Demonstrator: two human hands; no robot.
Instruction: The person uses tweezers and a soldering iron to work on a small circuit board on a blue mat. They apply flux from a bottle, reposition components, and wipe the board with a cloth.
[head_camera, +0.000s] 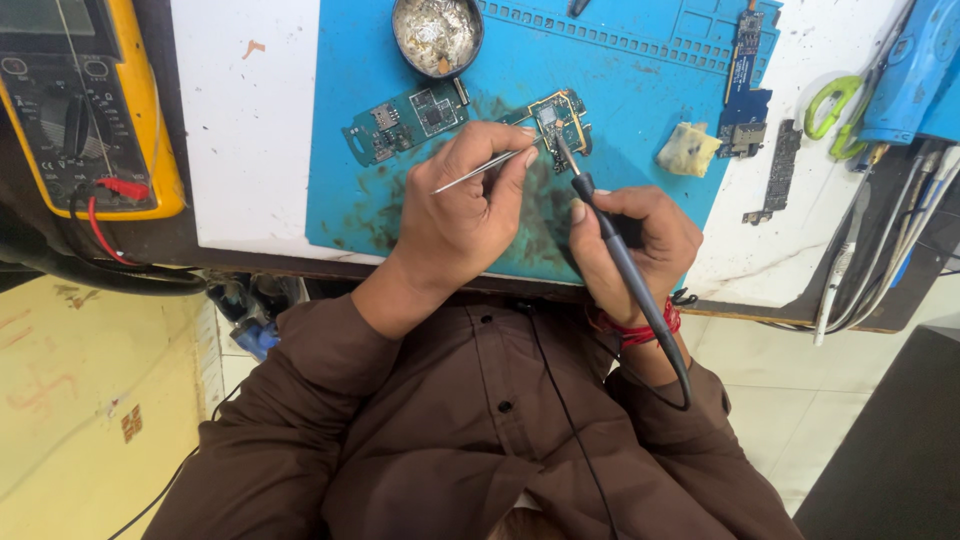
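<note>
My left hand grips metal tweezers, their tips pointing right toward a small gold-edged circuit board on the blue work mat. My right hand holds a dark soldering iron like a pen, its tip touching the same board from below. A second green circuit board lies on the mat just left of it, untouched.
A round tin of solder scraps sits at the mat's top. A yellow sponge, more board pieces and a narrow strip lie to the right. A yellow multimeter is on the left; green-handled scissors and cables are on the right.
</note>
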